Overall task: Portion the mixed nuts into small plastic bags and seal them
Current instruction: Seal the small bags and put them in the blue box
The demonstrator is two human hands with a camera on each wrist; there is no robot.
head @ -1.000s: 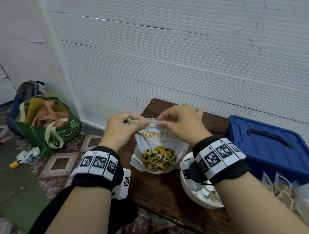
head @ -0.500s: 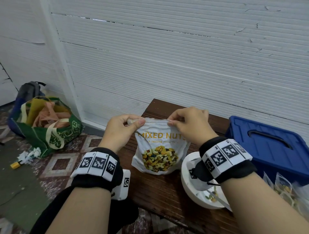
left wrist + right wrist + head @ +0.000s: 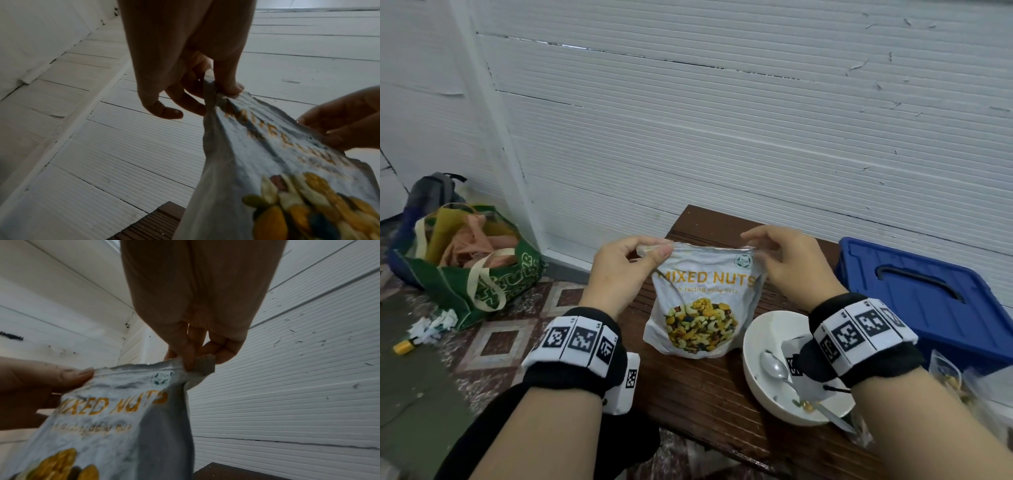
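A white pouch printed MIXED NUTS (image 3: 705, 298) stands upright on the dark wooden table (image 3: 709, 390). My left hand (image 3: 626, 270) pinches its top left corner between thumb and fingers (image 3: 230, 87). At the top right corner my right hand (image 3: 784, 263) pinches the pouch's edge (image 3: 197, 365). The top edge is stretched flat between both hands. A white bowl (image 3: 760, 380) with a metal spoon (image 3: 774, 368) and a few nuts sits right of the pouch, under my right wrist. Small filled plastic bags (image 3: 962, 383) lie at the far right.
A blue plastic lidded box (image 3: 928, 294) stands on the table at the right, against the white ribbed wall (image 3: 722, 137). On the tiled floor to the left sit a green tote bag (image 3: 476, 267) and a backpack (image 3: 431, 192).
My hands have slid apart along the pouch's top edge, from near its middle to its two corners. The pouch now shows its full front.
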